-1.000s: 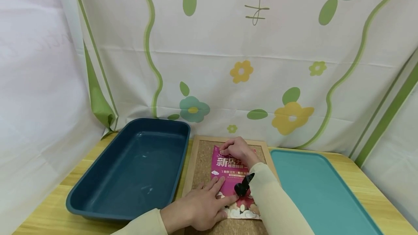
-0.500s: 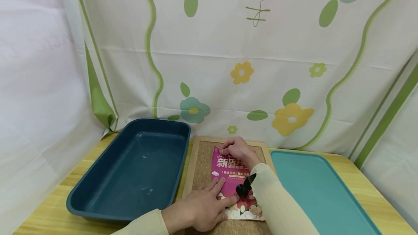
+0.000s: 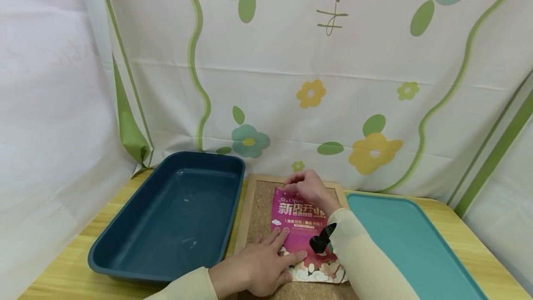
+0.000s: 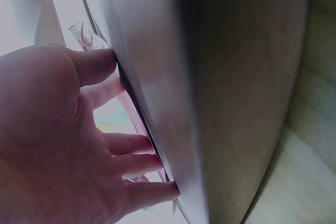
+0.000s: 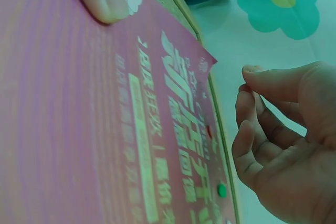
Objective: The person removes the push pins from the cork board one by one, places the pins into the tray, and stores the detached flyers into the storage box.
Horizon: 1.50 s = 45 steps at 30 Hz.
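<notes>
pressing poster [image 3: 297,233] onto corkboard [image 3: 259,200] with flat left hand [image 3: 266,266]; holding right hand [image 3: 310,189] curled at corkboard's far edge, cannot tell if gripping. hiding poster partly behind sleeve [image 3: 368,253]. showing bin [image 3: 170,221] left of corkboard, cropped tray [image 3: 410,240] right.

- I'm finding open air above the blue basin [image 3: 162,226] and teal tray [image 3: 393,233], either side of the corkboard [image 3: 259,209].
- The basin's raised wall is blocking a low approach from the left.
- The right sleeve [image 3: 370,258] is crossing the poster [image 3: 300,233] along its right edge.
- The left hand [image 3: 264,267] is covering its lower left.
- Between both hands I'm seeing a passable strip.
- Cloth [image 3: 275,105] is hanging behind the right hand [image 3: 311,189], limiting reach.
</notes>
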Motion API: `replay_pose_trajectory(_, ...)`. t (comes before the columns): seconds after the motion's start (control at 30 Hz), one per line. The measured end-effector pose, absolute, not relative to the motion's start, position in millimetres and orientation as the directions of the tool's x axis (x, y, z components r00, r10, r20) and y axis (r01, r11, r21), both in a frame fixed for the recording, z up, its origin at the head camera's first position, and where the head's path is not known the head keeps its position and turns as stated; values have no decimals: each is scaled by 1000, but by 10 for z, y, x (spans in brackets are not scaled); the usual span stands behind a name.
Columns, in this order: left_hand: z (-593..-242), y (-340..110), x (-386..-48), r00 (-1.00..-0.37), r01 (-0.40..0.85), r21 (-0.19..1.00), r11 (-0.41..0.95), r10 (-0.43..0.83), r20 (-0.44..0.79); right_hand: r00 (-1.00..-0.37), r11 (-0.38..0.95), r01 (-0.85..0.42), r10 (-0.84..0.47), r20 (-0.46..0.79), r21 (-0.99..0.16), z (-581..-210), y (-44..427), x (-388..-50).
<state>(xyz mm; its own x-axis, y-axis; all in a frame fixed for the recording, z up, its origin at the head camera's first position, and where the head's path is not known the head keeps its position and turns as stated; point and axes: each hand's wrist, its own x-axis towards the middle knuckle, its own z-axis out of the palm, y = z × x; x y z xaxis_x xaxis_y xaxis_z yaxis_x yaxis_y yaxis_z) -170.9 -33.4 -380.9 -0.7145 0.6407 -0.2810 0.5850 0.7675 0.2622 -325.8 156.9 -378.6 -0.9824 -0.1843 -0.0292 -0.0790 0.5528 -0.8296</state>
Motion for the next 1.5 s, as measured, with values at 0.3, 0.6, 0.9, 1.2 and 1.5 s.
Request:
replay_pose_trajectory(0.3,-3815,-317,-1709,-712,582,263,769,639,-292,-988,513,-62,-151,-19,-856,-3684,1764,-3199)
replay_pose_trajectory(0.6,-3801,-341,-1710,-716,567,278,775,631,-298,-985,508,-130,-166,51,-852,-3577,1922,-3155)
replay_pose_trajectory(0.9,-3804,-348,-1710,-720,558,286,779,626,-299,-990,557,-125,-123,67,-821,-3539,2233,-3067)
replay_pose_trajectory(1.2,-3784,-299,-1711,-723,572,258,778,627,-290,-992,606,-124,-104,76,-786,-3505,2674,-2933)
replay_pose_trajectory(1.5,-3789,-324,-1695,-725,572,254,780,626,-289,-993,616,-121,-89,84,-779,-3589,2956,-2830)
